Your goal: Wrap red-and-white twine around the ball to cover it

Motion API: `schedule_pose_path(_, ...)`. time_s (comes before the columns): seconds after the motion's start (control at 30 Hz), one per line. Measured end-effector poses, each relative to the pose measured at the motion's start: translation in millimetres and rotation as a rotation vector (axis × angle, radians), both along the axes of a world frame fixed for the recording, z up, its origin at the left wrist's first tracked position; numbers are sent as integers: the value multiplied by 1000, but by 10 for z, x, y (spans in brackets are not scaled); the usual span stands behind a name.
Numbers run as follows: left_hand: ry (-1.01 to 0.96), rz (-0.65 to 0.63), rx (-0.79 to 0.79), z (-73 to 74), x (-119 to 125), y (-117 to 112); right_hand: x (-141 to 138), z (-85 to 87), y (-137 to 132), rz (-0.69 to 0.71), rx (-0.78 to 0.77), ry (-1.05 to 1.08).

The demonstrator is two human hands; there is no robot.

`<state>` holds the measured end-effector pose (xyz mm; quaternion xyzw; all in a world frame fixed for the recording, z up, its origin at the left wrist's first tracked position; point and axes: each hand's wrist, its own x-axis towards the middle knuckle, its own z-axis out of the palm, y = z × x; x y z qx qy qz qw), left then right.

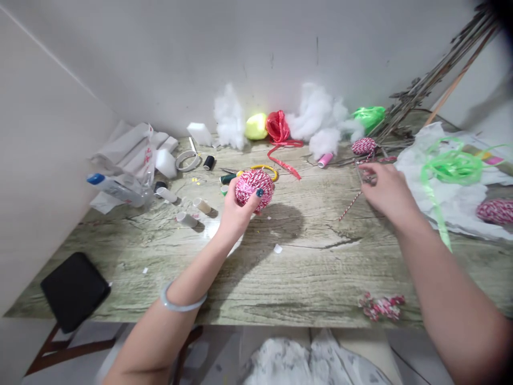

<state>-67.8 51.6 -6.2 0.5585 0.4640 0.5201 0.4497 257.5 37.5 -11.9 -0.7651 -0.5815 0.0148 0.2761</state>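
My left hand (236,211) is wrapped round a ball of red-and-white twine (256,184), held just above the table. The thumb, with a dark nail, presses on its near side. At the right, my right hand (385,190) has its fingers bent together near the tabletop. A thin shape shows at its fingertips, too blurred to name. From beneath those fingers a red-and-white cord (350,206) runs toward me. Just behind this hand lies a small bundle of red-and-white twine (364,146). Yellow-handled scissors (272,170) are partly hidden behind the ball.
White stuffing (316,115), a red ribbon roll (278,126) and a yellow bundle (256,126) line the wall. Thread spools (186,219), tape (188,160) and a glue bottle (116,188) lie left. Green ribbon (452,166) and dry stems (433,80) are right; twine scraps (382,306) lie in front.
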Motion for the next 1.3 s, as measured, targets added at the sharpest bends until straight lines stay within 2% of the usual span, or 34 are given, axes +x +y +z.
schedule_pose_path(0.07, -16, 89, 40, -6, -13, 7, -6, 51, -27, -108, 244, 27)
schedule_pose_path(0.13, -49, 179, 70, -7, -28, 19, -81, 106, -73, -159, 535, 136)
schedule_pose_path(0.17, -63, 207, 74, -7, -34, 26, -135, 128, -97, -137, 641, 212)
schedule_pose_path(0.23, -76, 225, 64, -5, -42, 39, -252, 157, -136, -7, 683, 350)
schedule_pose_path(0.3, -73, 217, 43, -6, -41, 43, -365, 164, -159, 76, 633, 401)
schedule_pose_path(0.37, -70, 207, 29, -12, -30, 35, -480, 153, -176, 90, 608, 351)
schedule_pose_path(0.43, -65, 185, 15, -22, -10, 15, -620, 123, -208, 189, 534, 269)
schedule_pose_path(0.53, -13, 111, -12, -39, 38, -35, -885, 51, -299, 530, 194, 312)
schedule_pose_path(0.63, 71, 25, 21, -44, 94, -102, -1123, -18, -403, 685, -46, 438)
schedule_pose_path(0.83, 144, -118, 40, -42, 163, -203, -1295, -92, -482, 708, -216, 637)
schedule_pose_path(0.93, 97, -166, 16, -42, 171, -221, -1352, -110, -482, 728, -303, 861)
schedule_pose_path(1.07, 95, -159, 42, -27, 160, -227, -1404, -77, -472, 750, -433, 1129)
schedule_pose_path(1.17, 76, -110, 20, -46, 138, -196, -1364, -35, -457, 750, -392, 1131)
schedule_pose_path(1.3, -26, -89, -75, -141, 115, -110, -1251, -39, -423, 708, -308, 1104)
